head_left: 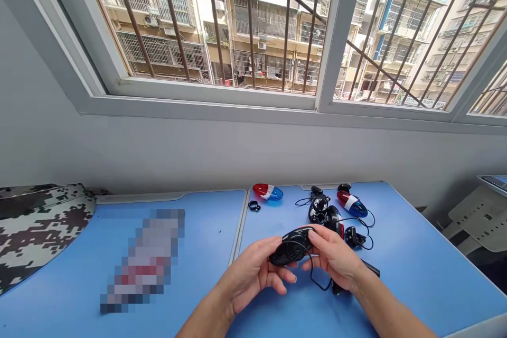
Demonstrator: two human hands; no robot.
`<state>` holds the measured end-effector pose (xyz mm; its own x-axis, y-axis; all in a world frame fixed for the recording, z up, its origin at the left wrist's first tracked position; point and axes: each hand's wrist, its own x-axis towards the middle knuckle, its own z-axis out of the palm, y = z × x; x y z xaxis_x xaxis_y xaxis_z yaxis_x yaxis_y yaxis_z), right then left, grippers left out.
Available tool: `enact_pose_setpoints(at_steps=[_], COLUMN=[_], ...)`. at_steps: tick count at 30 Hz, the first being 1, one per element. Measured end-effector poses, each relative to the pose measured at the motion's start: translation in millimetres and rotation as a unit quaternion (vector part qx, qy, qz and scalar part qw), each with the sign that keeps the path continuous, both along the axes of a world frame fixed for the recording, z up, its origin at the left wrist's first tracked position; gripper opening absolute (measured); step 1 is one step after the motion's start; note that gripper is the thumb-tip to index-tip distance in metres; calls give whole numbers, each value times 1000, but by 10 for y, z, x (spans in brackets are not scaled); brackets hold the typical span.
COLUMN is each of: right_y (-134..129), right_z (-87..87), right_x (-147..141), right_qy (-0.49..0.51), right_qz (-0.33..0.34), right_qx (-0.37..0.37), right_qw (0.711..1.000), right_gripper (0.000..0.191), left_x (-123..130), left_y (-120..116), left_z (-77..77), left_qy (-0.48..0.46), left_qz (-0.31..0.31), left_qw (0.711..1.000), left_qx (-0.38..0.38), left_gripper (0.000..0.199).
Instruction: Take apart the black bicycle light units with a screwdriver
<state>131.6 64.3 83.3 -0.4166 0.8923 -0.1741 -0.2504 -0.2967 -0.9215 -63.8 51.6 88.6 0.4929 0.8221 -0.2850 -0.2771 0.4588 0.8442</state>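
Above the blue table, both hands hold a black oval plastic housing (pixel 292 248) with a round grille-like part and a thin black cable. The thumb of my left hand (pixel 259 266) presses on its left end, with the fingers curled beneath. My right hand (pixel 336 253) pinches its right end between thumb and fingers. The cable (pixel 313 276) loops down between the hands. Just beyond my right hand lie several black parts with wires (pixel 319 208), partly hidden by it. A red, white and blue light cover (pixel 268 192) rests at the table's back edge.
A second red, white and blue light (pixel 351 204) lies at the back right. Near the first cover is a small black ring clamp (pixel 254 205). A blurred-out flat item (pixel 146 259) and camouflage cloth (pixel 39 227) are on the left. Behind the blue table (pixel 428 253) stands a wall with barred windows.
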Motion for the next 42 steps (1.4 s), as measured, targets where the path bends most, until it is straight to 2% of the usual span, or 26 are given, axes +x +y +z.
enact_pose_setpoints(at_steps=[4,7,9,12,14,16,20,24,28,32,42], right_y=[1,20,30,37,36,29,4,-13,-13,-7,5], right_z=[4,-13,-32,-59,-64,-57,-29,-14,-19,-36,-57], right_x=[-26,-52,-63,-67,-67,-66,-67,-67,-62,-60,-52], right_qy=[58,113,129,136,136,133,133,133,131,140,144], right_qz=[-35,-76,-96,-109,-111,-108,-94,-87,-82,-89,-96], right_qx=[-48,-100,-119,-115,-110,-113,-107,-102,-104,-112,-109], right_qw=[997,986,980,978,978,979,981,982,982,980,979], right_gripper=[40,34,29,24,23,21,17,18,19,21,17], left_x=[15,34,45,52,56,63,84,89,89,83,36], left_y=[-16,-32,-48,-72,-80,-78,-64,-45,-28,-25,-31], left_z=[19,8,-9,-42,-60,-71,-78,-94,-83,-41,-31], left_qy=[10,78,147,228,249,257,262,246,218,190,136], left_qz=[30,74,97,103,99,101,127,145,117,110,124], left_qw=[998,988,969,926,902,890,891,917,948,964,974], left_qx=[48,109,173,285,340,364,348,277,201,153,135], left_gripper=[41,44,40,36,37,37,38,41,42,43,45])
